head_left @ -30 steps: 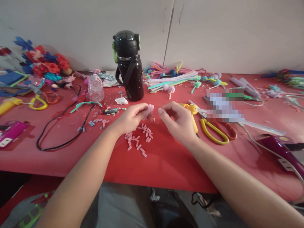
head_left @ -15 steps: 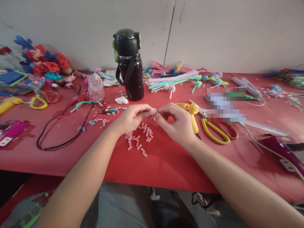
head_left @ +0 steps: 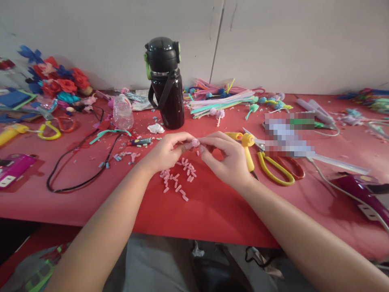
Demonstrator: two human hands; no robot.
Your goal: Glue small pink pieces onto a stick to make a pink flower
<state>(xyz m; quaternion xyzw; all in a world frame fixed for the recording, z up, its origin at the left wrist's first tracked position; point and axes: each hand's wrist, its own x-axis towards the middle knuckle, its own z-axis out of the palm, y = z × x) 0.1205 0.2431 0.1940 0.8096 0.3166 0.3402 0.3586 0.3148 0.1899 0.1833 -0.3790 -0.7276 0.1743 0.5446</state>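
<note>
Between my fingertips is a small pink fuzzy ball (head_left: 195, 142), seemingly made of short fuzzy pieces. My left hand (head_left: 167, 150) pinches it from the left, thumb and forefinger closed on it. From the other side, my right hand (head_left: 226, 158) has its forefinger and thumb at the ball, the fingers curled in. Below the hands, several short pink fuzzy pieces (head_left: 176, 178) lie loose on the red table (head_left: 197, 221). One more pink piece (head_left: 197, 153) shows just under the ball.
A black flask (head_left: 167, 97) stands behind my hands. To the right lie scissors (head_left: 275, 170) and a yellow glue gun (head_left: 248, 150); pipe cleaners (head_left: 221, 101) are heaped at the back. On the left are a clear bottle (head_left: 122, 113), a black cord (head_left: 71, 190) and loose blue bits (head_left: 117, 158).
My right forefinger has straightened and moved slightly left onto the pink ball. The left hand has barely moved, and the loose pieces lie as before.
</note>
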